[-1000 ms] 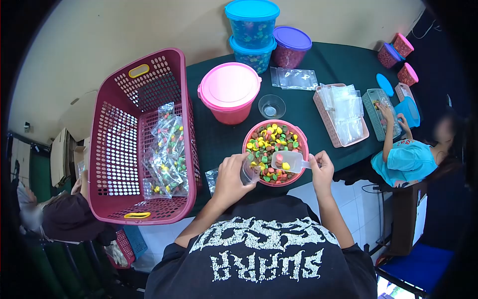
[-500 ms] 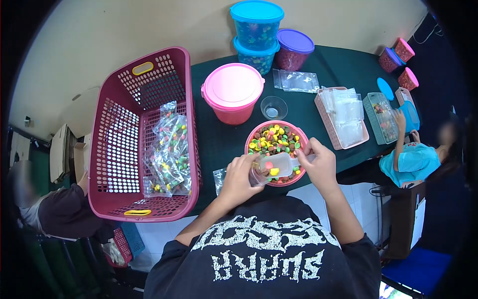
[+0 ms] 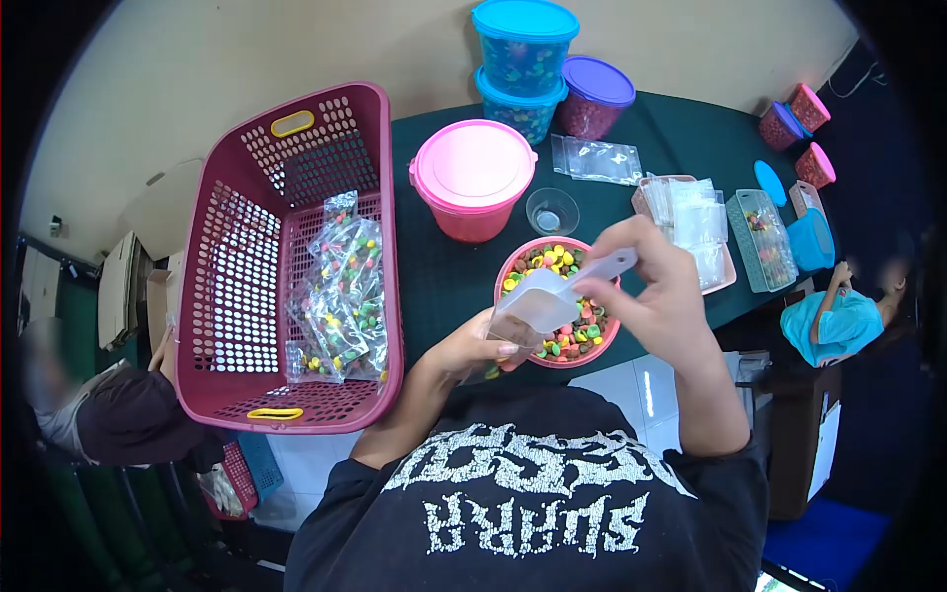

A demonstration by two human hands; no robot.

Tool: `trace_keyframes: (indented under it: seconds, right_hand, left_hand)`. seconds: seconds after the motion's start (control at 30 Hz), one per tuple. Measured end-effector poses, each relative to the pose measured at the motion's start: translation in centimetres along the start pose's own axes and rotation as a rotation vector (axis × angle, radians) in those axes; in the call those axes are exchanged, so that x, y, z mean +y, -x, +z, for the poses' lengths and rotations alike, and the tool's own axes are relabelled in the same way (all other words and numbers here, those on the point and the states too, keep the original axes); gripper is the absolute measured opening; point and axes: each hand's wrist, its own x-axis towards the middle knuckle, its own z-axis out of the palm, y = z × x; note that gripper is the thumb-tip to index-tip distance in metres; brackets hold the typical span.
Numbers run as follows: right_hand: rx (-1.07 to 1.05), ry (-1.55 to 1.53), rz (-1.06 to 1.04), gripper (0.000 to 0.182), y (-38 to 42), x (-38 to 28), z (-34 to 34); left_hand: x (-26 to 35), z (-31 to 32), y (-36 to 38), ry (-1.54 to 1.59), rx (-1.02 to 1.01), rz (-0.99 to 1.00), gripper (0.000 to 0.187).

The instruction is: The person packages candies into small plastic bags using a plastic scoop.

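My left hand (image 3: 466,347) is closed around a clear plastic bag (image 3: 508,333) with some coloured candies at its bottom. In my right hand (image 3: 659,286) is a translucent scoop (image 3: 541,300), gripped by its handle and tilted with its mouth at the bag's opening. No candies show in the scoop's visible part. Below the scoop stands a pink bowl (image 3: 614,338) of yellow, green, brown and pink button-shaped candies (image 3: 590,331), partly hidden by my hands and the scoop.
A maroon basket (image 3: 388,247) holding filled bags (image 3: 340,296) stands left. Behind the bowl are a pink lidded tub (image 3: 473,178), a clear cup (image 3: 552,212), blue tubs (image 3: 523,64) and flat bags (image 3: 597,160). A basket of bags (image 3: 700,222) lies right. People (image 3: 834,321) are at both sides.
My right hand has raised and tipped the scoop toward the bag; the candies seen in it before no longer show. The person at right has drawn their hand back from the container.
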Motion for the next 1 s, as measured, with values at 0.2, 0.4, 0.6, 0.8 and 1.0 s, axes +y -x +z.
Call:
trace_keyframes:
  seconds: [0.2, 0.4, 0.6, 0.8, 1.0]
  right_hand:
    - [-0.191, 0.076, -0.007, 0.010, 0.1, 0.5, 0.6]
    - [-0.411, 0.118, -0.118, 0.010, 1.0, 2.5, 3.5]
    - [0.080, 0.022, -0.055, 0.008, 2.6, 3.6, -0.8]
    - [0.278, 0.483, 0.176, 0.005, 5.1, 11.0, -2.2]
    - [0.527, 0.210, 0.338, 0.010, 10.9, 18.5, 1.4]
  left_hand:
    - [-0.1, -0.5, 0.6, 0.119, -0.146, -0.045, 0.077]
    - [0.1, -0.4, 0.3, -0.070, -0.101, -0.070, 0.074]
    - [0.5, 0.0, -0.1, -0.290, 0.070, 0.078, 0.055]
    - [-1.7, -2.0, 0.3, -0.597, 0.447, 0.133, 0.051]
    - [-2.8, -2.8, 0.0, -0.625, 0.542, 0.140, 0.050]
